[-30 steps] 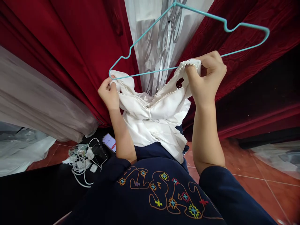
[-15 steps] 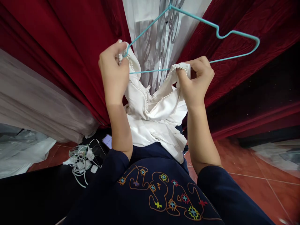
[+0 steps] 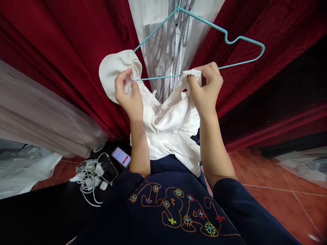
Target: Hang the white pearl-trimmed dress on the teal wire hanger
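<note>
A white garment (image 3: pixel 166 122) with pearl-like beads along its V-shaped neckline hangs in front of my chest. My left hand (image 3: pixel 129 93) is closed on the beaded neckline edge at the left shoulder, beside a puffed white sleeve (image 3: pixel 109 71). The left end of a light blue hanger (image 3: pixel 201 22) goes into that shoulder, its tip hidden by cloth. My right hand (image 3: pixel 208 86) grips the other shoulder, thumb over the beads. Behind this hand passes the hanger's lower bar; its right end, with a notch, sticks out bare past the hand.
Dark red curtains (image 3: pixel 102 41) hang on both sides, with white sheer fabric (image 3: pixel 153 44) and silvery metal scrollwork between. On a black surface at the lower left lie a lit phone (image 3: pixel 121 156) and tangled white cables (image 3: pixel 88 183). Red floor tiles (image 3: pixel 276 183) show at right.
The left shoulder has slid over the hanger's left end, and its puffed sleeve now spreads outward. My left hand has moved down to the neckline edge. Hanger and right hand have shifted slightly left.
</note>
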`<state>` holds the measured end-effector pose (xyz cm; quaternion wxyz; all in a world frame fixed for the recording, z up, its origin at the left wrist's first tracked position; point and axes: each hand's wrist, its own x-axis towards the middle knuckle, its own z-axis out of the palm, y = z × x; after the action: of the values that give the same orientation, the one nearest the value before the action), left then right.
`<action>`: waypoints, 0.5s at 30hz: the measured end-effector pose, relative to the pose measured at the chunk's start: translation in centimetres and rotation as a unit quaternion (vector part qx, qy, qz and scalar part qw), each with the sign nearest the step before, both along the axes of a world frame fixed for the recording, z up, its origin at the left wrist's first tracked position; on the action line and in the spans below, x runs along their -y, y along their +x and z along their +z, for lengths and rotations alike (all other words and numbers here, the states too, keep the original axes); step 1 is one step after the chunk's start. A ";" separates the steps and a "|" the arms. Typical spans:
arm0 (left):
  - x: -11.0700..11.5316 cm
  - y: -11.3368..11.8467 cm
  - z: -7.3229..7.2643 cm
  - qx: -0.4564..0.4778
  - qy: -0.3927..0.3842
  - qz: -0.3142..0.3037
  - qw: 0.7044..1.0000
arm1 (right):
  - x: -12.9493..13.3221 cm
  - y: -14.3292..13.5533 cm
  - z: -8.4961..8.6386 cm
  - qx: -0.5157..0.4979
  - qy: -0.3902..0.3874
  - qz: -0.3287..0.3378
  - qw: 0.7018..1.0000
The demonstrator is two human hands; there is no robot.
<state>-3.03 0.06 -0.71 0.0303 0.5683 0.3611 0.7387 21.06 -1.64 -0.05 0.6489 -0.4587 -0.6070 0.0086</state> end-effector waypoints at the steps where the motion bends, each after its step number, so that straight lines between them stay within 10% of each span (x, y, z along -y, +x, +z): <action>1: -0.1 -0.2 0.6 -0.013 0.013 -0.001 1.000 | 0.1 0.0 0.1 0.001 -0.002 -0.002 1.000; 9: -5.5 -1.8 6.4 -0.315 -0.004 -0.016 0.949 | 0.8 0.1 0.9 0.022 -0.020 -0.028 0.999; 15: -9.5 -4.3 8.0 -0.349 -0.074 -0.004 0.934 | -0.6 3.4 -0.1 -0.089 0.199 -0.177 0.960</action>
<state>-7.34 9.52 7.24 -0.0522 0.7878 0.4005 0.4650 24.43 -1.00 -0.17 0.7698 -0.4178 -0.4450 -0.1867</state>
